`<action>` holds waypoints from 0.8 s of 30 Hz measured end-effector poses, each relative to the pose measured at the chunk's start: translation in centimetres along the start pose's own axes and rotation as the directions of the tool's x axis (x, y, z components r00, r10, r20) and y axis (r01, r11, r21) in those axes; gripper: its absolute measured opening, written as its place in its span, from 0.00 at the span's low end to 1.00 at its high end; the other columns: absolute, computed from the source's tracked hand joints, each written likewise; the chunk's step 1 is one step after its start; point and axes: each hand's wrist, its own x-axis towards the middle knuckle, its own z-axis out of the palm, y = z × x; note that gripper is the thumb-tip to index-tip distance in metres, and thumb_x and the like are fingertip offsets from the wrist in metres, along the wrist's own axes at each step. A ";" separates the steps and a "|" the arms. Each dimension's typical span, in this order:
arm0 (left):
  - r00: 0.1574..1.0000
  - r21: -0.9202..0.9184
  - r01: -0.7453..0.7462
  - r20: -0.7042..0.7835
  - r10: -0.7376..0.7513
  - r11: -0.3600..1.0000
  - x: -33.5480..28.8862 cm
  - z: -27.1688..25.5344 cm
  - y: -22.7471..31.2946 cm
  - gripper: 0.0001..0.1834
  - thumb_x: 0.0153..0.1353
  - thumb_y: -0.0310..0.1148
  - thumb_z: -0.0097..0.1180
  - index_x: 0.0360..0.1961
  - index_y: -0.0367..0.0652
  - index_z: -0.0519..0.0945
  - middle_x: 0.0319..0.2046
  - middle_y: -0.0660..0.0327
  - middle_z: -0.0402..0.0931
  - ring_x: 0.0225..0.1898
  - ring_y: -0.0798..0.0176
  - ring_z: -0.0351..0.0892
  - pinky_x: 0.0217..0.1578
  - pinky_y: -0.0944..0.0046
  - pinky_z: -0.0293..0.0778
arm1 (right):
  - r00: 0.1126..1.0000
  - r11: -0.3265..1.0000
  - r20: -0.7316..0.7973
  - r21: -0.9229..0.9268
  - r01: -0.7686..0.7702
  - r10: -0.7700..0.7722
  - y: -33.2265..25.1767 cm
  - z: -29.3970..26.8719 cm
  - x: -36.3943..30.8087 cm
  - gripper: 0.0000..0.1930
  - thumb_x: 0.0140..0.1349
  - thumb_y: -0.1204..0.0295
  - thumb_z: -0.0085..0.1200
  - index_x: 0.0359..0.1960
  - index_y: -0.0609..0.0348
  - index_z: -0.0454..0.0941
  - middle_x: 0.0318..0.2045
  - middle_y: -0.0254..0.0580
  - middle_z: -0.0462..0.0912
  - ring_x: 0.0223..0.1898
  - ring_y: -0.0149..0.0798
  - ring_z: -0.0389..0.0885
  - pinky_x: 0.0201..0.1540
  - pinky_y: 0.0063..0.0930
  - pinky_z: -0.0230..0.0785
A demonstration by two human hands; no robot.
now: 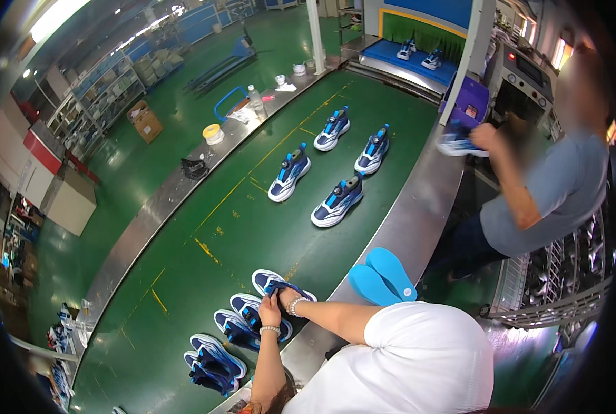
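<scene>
A navy and white sneaker (262, 278) with blue trim lies on the green conveyor belt (204, 290). My left hand (270, 312) is closed at its collar, and my right hand (294, 302) grips the same shoe from the other side. What the fingertips pinch is too small to make out. Beside my hands sit more sneakers of the same kind, one pair (242, 323) right next to my left wrist and another pair (214, 362) nearer the lower edge. Two bright blue insoles (382, 277) rest on the metal rim by my right arm.
Several matching sneakers (337, 201) stand farther up the belt, toward a machine opening (418, 41) holding two shoes. A co-worker (556, 172) at the right holds a shoe (460, 143). Along the left metal rim (149, 221) are a yellow-topped tub (212, 134) and a bottle (255, 96).
</scene>
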 end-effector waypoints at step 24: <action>0.708 0.490 0.025 0.607 -0.362 0.871 4.1 10.9 -0.3 0.23 0.48 0.38 0.51 0.42 0.31 0.74 0.46 0.41 0.69 0.49 0.44 0.67 0.50 0.54 0.59 | 0.909 0.838 0.065 -0.363 0.406 -0.412 5.1 -9.7 -10.9 0.13 0.51 0.65 0.49 0.37 0.58 0.71 0.37 0.44 0.76 0.39 0.44 0.74 0.39 0.35 0.71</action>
